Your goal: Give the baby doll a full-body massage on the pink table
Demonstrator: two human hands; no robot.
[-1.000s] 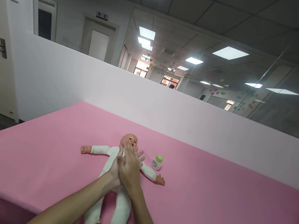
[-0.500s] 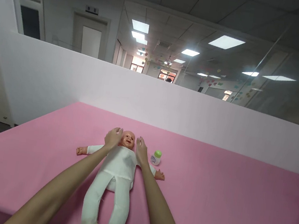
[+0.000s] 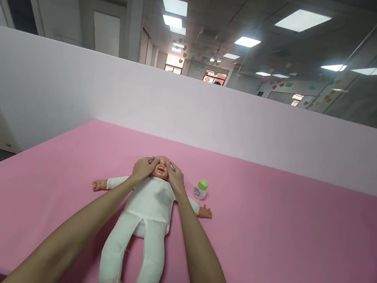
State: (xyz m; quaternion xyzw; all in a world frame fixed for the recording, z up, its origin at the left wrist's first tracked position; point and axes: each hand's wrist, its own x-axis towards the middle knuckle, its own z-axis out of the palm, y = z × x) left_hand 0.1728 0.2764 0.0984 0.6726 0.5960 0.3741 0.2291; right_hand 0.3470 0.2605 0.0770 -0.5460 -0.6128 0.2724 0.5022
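A baby doll (image 3: 151, 200) in a white long-sleeved top and white trousers lies on its back, arms spread and head away from me. My left hand (image 3: 143, 168) cups the left side of its head, the thumb resting on the face beside the eye. On the other side my right hand (image 3: 175, 176) holds the head the same way, its thumb near the other eye. My hands partly cover the doll's eyes and cheeks; the nose and open mouth show between them. Close to my right hand stands a small clear jar with a green lid (image 3: 200, 189).
The doll lies on a pink padded table (image 3: 283, 241). A low white wall (image 3: 247, 126) runs along its far edge, with a glass pane (image 3: 277, 46) above. Doors (image 3: 106, 30) are at the back left.
Both hands have closed in on the doll's head from its sides, and the thumbs now touch the face. My view has tilted slightly downward; the jar stays beside the doll.
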